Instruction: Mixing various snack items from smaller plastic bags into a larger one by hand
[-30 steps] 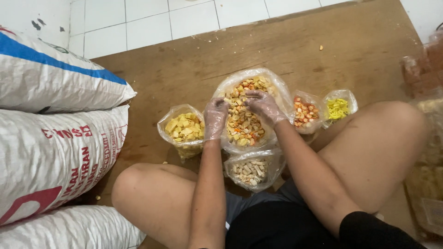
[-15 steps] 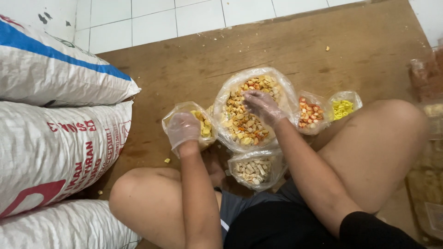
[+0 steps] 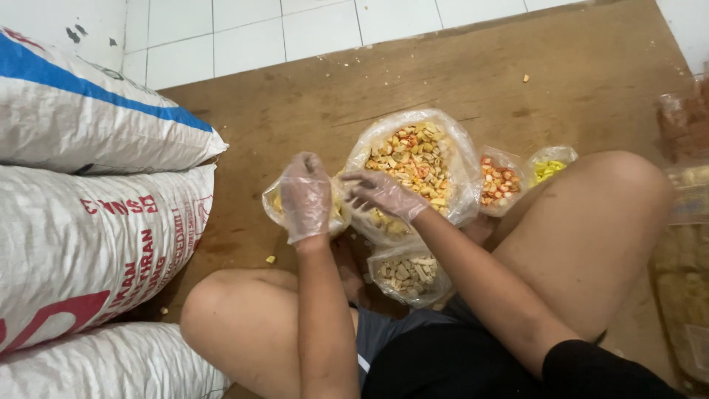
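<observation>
I sit on a wooden board [image 3: 310, 103] with plastic bags of snacks between my knees. My left hand [image 3: 304, 193], in a thin clear glove, hovers over a small bag of yellow snack pieces [image 3: 275, 205]. Its fingers are bunched together around a pinch of them, and the palm is hidden. My right hand [image 3: 384, 193], also gloved, rests with fingers apart at the near rim of the large bag of mixed snacks [image 3: 417, 151]. The two hands almost touch.
A bag of pale beige pieces [image 3: 406, 275] lies close to my lap. Bags of orange-white pieces [image 3: 498, 181] and yellow-green pieces [image 3: 548, 170] lie by my right knee. Stacked white woven sacks [image 3: 88, 222] fill the left side. More packed bags [image 3: 683, 244] are at the right edge.
My left hand went from the large bag down into the small yellow bag, then lifted with fingers bunched toward the large bag. My right hand slid to the large bag's near rim.
</observation>
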